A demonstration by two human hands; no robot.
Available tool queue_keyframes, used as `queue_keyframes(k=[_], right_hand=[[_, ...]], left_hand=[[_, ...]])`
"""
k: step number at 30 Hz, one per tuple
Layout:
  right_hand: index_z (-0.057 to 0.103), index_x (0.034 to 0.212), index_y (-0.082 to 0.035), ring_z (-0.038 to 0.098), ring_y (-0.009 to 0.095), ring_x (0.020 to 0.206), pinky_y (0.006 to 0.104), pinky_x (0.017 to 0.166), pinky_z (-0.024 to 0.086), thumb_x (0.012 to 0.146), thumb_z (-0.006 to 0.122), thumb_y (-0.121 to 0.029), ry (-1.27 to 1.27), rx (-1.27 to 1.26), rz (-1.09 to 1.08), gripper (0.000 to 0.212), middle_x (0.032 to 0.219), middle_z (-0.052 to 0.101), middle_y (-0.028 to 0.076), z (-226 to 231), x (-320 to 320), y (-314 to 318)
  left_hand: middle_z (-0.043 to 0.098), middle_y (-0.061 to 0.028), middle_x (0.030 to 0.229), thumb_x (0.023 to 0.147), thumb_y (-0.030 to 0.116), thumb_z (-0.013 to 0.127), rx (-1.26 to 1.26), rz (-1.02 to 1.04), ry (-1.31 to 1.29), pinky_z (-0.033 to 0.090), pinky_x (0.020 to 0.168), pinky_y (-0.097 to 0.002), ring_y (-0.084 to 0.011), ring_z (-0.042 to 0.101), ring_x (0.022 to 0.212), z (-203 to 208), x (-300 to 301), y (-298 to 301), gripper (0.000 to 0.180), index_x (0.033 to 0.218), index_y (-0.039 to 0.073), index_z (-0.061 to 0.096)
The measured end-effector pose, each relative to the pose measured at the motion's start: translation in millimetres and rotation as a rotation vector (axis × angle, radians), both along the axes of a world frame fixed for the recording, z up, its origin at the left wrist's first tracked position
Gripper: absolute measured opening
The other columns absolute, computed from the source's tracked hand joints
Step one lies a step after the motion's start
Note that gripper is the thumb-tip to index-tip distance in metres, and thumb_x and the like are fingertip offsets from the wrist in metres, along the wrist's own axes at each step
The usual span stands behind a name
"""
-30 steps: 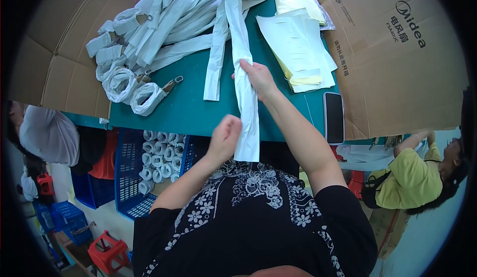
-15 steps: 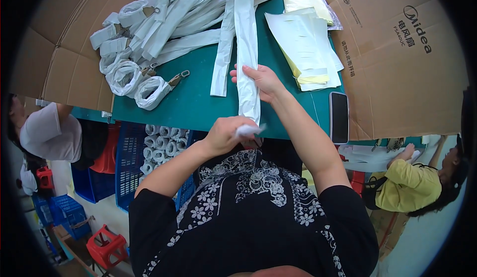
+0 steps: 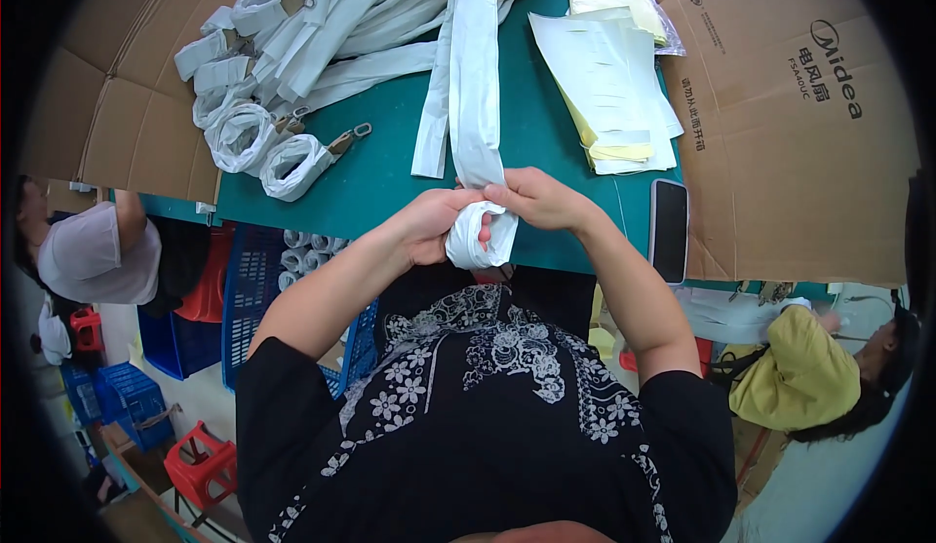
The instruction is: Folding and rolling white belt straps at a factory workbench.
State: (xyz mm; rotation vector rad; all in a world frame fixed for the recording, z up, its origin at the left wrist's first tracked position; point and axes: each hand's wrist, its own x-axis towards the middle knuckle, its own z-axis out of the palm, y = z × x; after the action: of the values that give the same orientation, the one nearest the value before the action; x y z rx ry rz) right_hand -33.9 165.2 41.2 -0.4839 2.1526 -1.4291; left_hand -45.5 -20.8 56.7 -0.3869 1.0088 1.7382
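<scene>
A long strap in a white plastic sleeve (image 3: 475, 95) runs toward me from the far pile. Its near end is wound into a loose coil (image 3: 495, 247) at the table's front edge. My left hand (image 3: 436, 223) is closed round the coil's left side, and fingertips show inside its opening. My right hand (image 3: 538, 198) grips the strap at the top of the coil, thumb on the upper face. Just left of this strap lies another sleeved strap end (image 3: 430, 143). Finished-looking coils with metal snap hooks, such as one white coil (image 3: 295, 169), lie to the left.
A heap of white sleeved straps (image 3: 361, 31) covers the far left of the green table (image 3: 370, 143). Paper sheets (image 3: 614, 85) and a phone (image 3: 668, 231) lie right. Cardboard (image 3: 780, 134) flanks both sides. A blue crate (image 3: 252, 290) holds coils below. Two people work nearby.
My left hand has moved up and right, and the strap's near end is now a larger, rounder coil. My right hand has come down the strap to meet it.
</scene>
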Motion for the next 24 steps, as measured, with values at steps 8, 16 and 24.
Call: queue_keyframes(k=[8, 16, 24], right_hand=[[0.055, 0.109, -0.004, 0.061, 0.03, 0.08, 0.0347, 0.072, 0.046, 0.086, 0.056, -0.032, 0.157, 0.121, 0.096, 0.037, 0.091, 0.063, 0.014, 5, 11, 10], [0.054, 0.103, -0.002, 0.059, 0.037, 0.079, 0.0395, 0.07, 0.047, 0.089, 0.051, -0.026, 0.272, 0.363, 0.067, 0.029, 0.082, 0.061, 0.019, -19, 17, 6], [0.055, 0.112, -0.001, 0.064, 0.021, 0.078, 0.0328, 0.066, 0.05, 0.094, 0.037, -0.022, -0.292, -0.412, -0.556, 0.033, 0.091, 0.066, 0.013, -46, 37, -16]], left_hand=[[0.059, -0.0059, 0.059, 0.094, 0.025, 0.045, 0.091, -0.165, -0.128, 0.051, 0.038, -0.0206, -0.0109, 0.055, 0.041, -22, -3, 1, 0.031, 0.08, -0.001, 0.057], [0.061, -0.0221, 0.092, 0.092, 0.046, 0.038, 0.218, -0.1, -0.253, 0.055, 0.072, -0.0305, -0.0227, 0.065, 0.077, -8, -15, -5, 0.069, 0.112, -0.019, 0.043], [0.057, -0.0149, 0.107, 0.085, 0.016, 0.058, -0.264, 0.076, 1.179, 0.045, 0.085, -0.0326, -0.0247, 0.058, 0.097, -36, 13, -37, 0.036, 0.115, -0.003, 0.053]])
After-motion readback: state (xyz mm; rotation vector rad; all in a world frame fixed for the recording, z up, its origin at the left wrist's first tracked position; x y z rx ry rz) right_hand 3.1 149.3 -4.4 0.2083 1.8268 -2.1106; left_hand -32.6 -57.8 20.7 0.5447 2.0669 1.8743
